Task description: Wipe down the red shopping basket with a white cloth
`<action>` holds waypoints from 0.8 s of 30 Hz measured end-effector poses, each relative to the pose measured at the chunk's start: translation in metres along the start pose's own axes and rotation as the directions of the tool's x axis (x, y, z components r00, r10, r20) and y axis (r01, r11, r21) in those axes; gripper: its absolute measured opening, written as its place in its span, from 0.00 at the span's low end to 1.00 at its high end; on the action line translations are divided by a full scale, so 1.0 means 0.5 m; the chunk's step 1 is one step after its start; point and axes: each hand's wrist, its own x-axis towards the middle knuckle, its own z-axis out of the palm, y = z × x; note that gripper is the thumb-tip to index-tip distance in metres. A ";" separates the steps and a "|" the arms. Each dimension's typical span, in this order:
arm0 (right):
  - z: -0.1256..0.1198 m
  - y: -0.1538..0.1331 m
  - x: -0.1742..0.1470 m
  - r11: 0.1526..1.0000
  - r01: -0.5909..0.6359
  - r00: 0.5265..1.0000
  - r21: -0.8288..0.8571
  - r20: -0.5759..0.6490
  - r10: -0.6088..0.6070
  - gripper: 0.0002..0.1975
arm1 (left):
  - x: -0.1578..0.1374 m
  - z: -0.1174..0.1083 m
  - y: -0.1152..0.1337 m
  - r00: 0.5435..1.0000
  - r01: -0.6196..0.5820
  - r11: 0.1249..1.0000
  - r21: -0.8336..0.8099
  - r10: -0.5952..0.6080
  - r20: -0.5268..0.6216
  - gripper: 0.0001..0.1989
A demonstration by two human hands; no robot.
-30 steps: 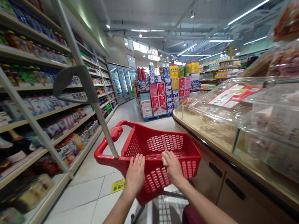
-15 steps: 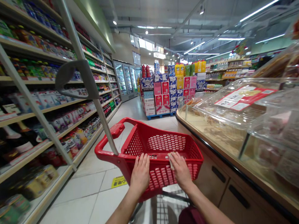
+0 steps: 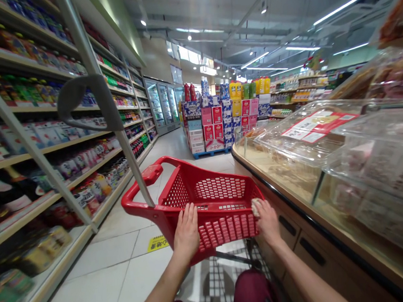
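A red plastic shopping cart (image 3: pixel 171 213) with a perforated basket stands in front of me, its handle toward the left. My left hand (image 3: pixel 187 230) lies with fingers stretched out over the near rim of the basket. At the basket's right corner, my right hand (image 3: pixel 269 221) presses a crumpled whitish cloth (image 3: pixel 257 208) against the rim, its fingers closed over it. The basket holds no goods that I can see. A metal pole with a grey looped handle (image 3: pixel 110 102) rises over the cart's left end.
Drink shelves (image 3: pixel 43 107) line the left side. On the right, a wooden counter (image 3: pixel 294 188) bears clear plastic food boxes (image 3: pixel 310 129) close to the cart. Stacked cartons (image 3: pixel 213 122) stand ahead on a blue pallet. A yellow sign (image 3: pixel 158 243) is on the tiled floor.
My right hand has slid right along the near rim with the cloth, from mid-side to the corner. My left hand stays at about the same place on the rim. The view has shifted slightly.
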 end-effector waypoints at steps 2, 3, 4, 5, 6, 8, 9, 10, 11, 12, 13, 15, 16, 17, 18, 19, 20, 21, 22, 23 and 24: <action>-0.004 0.018 0.001 0.993 -0.112 0.993 -0.024 -0.032 0.112 0.25 | -0.001 0.002 0.003 1.000 0.028 1.000 0.005 -0.028 -0.005 0.32; -0.001 0.011 0.001 0.993 -0.114 0.993 -0.011 -0.033 0.114 0.25 | -0.001 0.002 0.005 0.999 0.049 0.999 0.004 -0.049 -0.004 0.31; 0.005 -0.006 0.000 0.997 -0.077 0.997 0.016 -0.022 0.077 0.25 | -0.001 0.001 0.006 0.998 0.066 0.998 0.000 -0.066 -0.002 0.31; 0.012 -0.030 0.000 0.998 -0.007 1.000 0.056 -0.003 0.008 0.26 | -0.001 -0.001 0.007 0.997 0.074 0.997 -0.009 -0.074 0.000 0.31; 0.019 -0.056 0.001 0.992 0.075 0.997 0.102 0.019 -0.077 0.27 | -0.002 -0.003 0.006 0.997 0.074 0.997 -0.022 -0.074 0.004 0.30; 0.030 -0.098 0.004 0.966 0.186 0.980 0.181 0.037 -0.196 0.28 | -0.004 -0.013 0.003 0.998 0.056 0.997 -0.055 -0.056 0.014 0.30; 0.033 -0.110 0.007 0.960 0.190 0.979 0.205 0.029 -0.200 0.29 | -0.005 -0.019 0.002 0.999 0.048 0.996 -0.077 -0.047 0.018 0.30; 0.036 -0.116 0.011 0.962 0.158 0.986 0.221 0.009 -0.164 0.28 | -0.006 -0.025 0.004 0.999 0.043 0.994 -0.103 -0.041 0.018 0.30; 0.039 -0.119 0.015 0.965 0.103 0.995 0.240 -0.017 -0.102 0.27 | -0.005 -0.031 0.009 0.999 0.034 0.990 -0.135 -0.032 0.012 0.31; 0.043 -0.121 0.019 0.961 0.054 0.998 0.272 -0.035 -0.046 0.26 | -0.003 -0.036 0.017 1.000 0.014 0.984 -0.177 -0.014 0.003 0.31; 0.048 -0.127 0.021 0.945 0.030 0.999 0.326 -0.035 -0.019 0.24 | 0.001 -0.038 0.027 1.000 -0.013 0.973 -0.229 0.012 -0.007 0.32; 0.058 -0.153 0.022 0.871 0.043 0.998 0.489 0.023 -0.061 0.22 | 0.013 -0.035 0.053 0.997 -0.072 0.932 -0.355 0.071 -0.015 0.34; 0.062 -0.173 0.020 0.815 0.037 0.994 0.579 0.065 -0.092 0.23 | 0.020 -0.029 0.066 0.997 -0.079 0.905 -0.417 0.082 -0.011 0.35; 0.065 -0.196 0.016 0.753 0.009 0.988 0.658 0.111 -0.108 0.24 | 0.027 -0.020 0.078 0.997 -0.071 0.880 -0.469 0.075 -0.008 0.34; 0.065 -0.218 0.012 0.692 -0.039 0.983 0.721 0.153 -0.105 0.26 | 0.034 -0.010 0.087 0.999 -0.050 0.862 -0.505 0.052 -0.011 0.34; 0.064 -0.237 0.009 0.635 -0.092 0.978 0.767 0.190 -0.088 0.27 | 0.040 0.002 0.094 0.999 -0.032 0.852 -0.523 0.025 -0.021 0.32; 0.061 -0.250 0.007 0.585 -0.135 0.974 0.800 0.217 -0.072 0.29 | 0.044 0.013 0.097 0.999 -0.027 0.850 -0.525 0.008 -0.038 0.31; 0.057 -0.258 0.006 0.545 -0.159 0.971 0.823 0.230 -0.065 0.30 | 0.048 0.022 0.098 0.998 -0.035 0.857 -0.514 0.003 -0.062 0.28; 0.053 -0.259 0.007 0.521 -0.164 0.970 0.838 0.233 -0.071 0.31 | 0.051 0.030 0.096 0.996 -0.056 0.870 -0.490 0.015 -0.088 0.26; 0.050 -0.253 0.010 0.520 -0.155 0.970 0.840 0.229 -0.082 0.31 | 0.054 0.034 0.091 0.992 -0.085 0.886 -0.456 0.035 -0.117 0.23; 0.047 -0.242 0.013 0.549 -0.140 0.973 0.824 0.218 -0.080 0.30 | 0.056 0.034 0.082 0.988 -0.112 0.902 -0.417 0.056 -0.144 0.20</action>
